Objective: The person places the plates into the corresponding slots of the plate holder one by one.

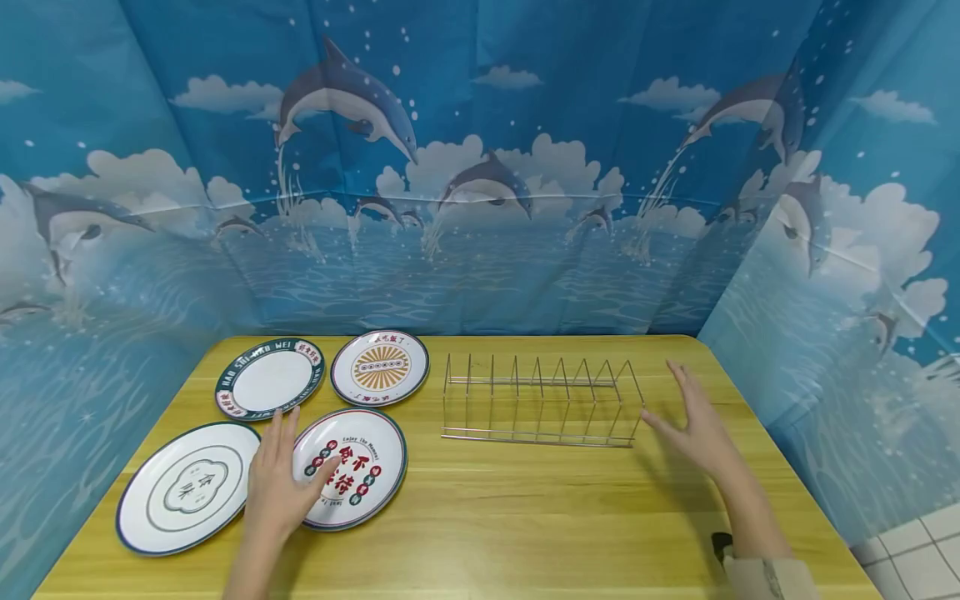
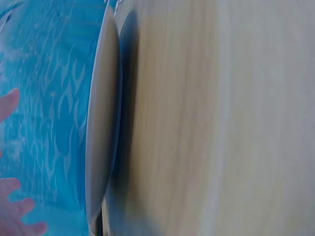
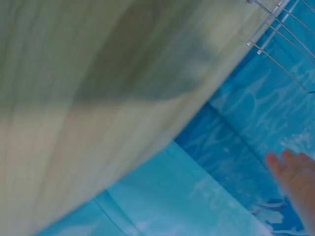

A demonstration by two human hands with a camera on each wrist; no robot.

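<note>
My left hand point(image 1: 279, 479) hovers over the gap between two front plates, fingers extended and thumb spread. Under its thumb side lies a white plate with red and green characters point(image 1: 367, 450). On its other side is a white plate with a grey flower outline point(image 1: 161, 492). Behind them lie a green-rimmed plate point(image 1: 273, 379) and a plate with an orange sunburst point(image 1: 381, 368). To the right, a metal wire plate rack point(image 1: 536, 437) stands with its slots unfilled. Beside its right end, my right hand point(image 1: 693, 425) holds nothing, thumb and fingers spread apart.
The yellow wood-grain table point(image 1: 525, 517) carries everything. A blue curtain with dolphins point(image 1: 480, 267) hangs along its back and sides. White floor tiles point(image 1: 918, 554) show at the lower right, past the table's edge.
</note>
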